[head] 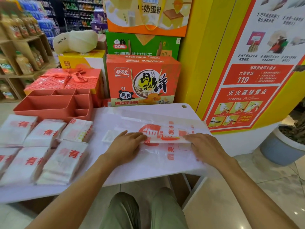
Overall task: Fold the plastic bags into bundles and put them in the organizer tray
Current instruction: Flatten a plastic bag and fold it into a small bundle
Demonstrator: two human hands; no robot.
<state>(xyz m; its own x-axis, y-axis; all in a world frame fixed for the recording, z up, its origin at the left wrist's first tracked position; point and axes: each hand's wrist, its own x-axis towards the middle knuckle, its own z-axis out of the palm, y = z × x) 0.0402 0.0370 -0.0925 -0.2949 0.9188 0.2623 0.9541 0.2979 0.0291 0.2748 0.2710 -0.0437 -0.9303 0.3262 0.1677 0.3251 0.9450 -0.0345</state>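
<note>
Pressing left hand (127,144) and right hand (204,146), fingers straight and flat, onto thin translucent white plastic bag with red print (165,134), near right edge of desk (148,172). Keep slippery film taut; crease squarely. Drop into compartmented terracotta plastic organizer tray (49,106) at far left corner, behind folded rectangular bundles (47,134).

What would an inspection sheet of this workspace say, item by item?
Surface: white tabletop, bags lying on it.
Job's things: plastic bag partly folded under the hands; folded bundles at left; red organizer tray behind them, no bag seen inside.
Clutter: small clear packet beside the left hand.
Hands: left hand and right hand flat on the bag's fold.
Cables: nothing seen.
Surroundings: snack cartons, gift box, drink shelves, plant pot.
</note>
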